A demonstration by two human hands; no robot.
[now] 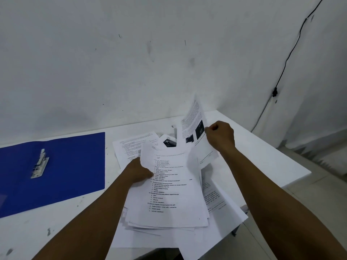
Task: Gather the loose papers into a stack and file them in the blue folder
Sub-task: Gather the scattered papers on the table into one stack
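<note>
**Hands deep in the paper pile, folder lying open at left**

At far left I see the blue folder (62, 166) spread open on the white table (262, 152), its near-left corner cut off by the frame, its metal clip (39, 164) bare. My left hand (138, 170) grips the left edge of the top sheets, fingers hidden beneath them. The loose papers (172, 199) lie skewed, overhanging the table's near edge; their print is too blurred to read. My right hand (220, 136) pinches one lifted page (195, 132) that stands tilted. Beyond it a black cable (287, 61) runs down the wall. Bare tabletop separates folder and pile.
</note>
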